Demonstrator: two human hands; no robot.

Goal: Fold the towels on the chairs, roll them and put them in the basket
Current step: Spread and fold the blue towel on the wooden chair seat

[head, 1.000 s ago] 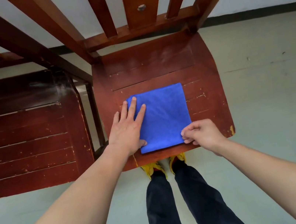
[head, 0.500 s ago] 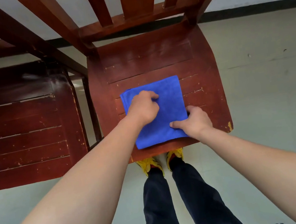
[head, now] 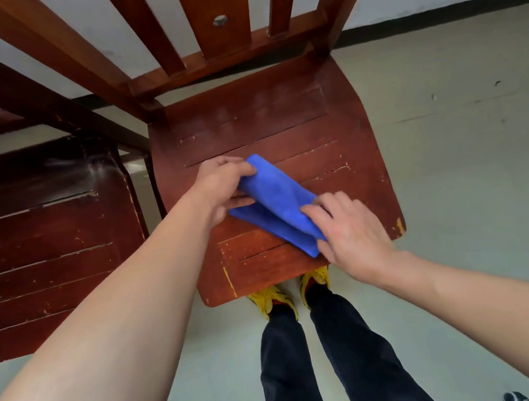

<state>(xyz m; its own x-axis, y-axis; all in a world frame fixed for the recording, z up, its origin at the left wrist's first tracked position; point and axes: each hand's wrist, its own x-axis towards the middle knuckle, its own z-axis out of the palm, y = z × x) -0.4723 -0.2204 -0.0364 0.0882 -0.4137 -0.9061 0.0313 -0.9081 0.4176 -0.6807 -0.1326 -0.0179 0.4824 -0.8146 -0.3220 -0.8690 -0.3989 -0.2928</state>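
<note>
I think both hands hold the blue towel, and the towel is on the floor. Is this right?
Not quite. The left hand and the right hand do hold the blue towel, but it is on the seat of the wooden chair instead. The head view shows this.

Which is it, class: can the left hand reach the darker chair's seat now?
Likely yes, reachable: the darker chair's seat lies beside the left hand, nothing between them. But the hand grips the blue towel and must release it first.
</note>
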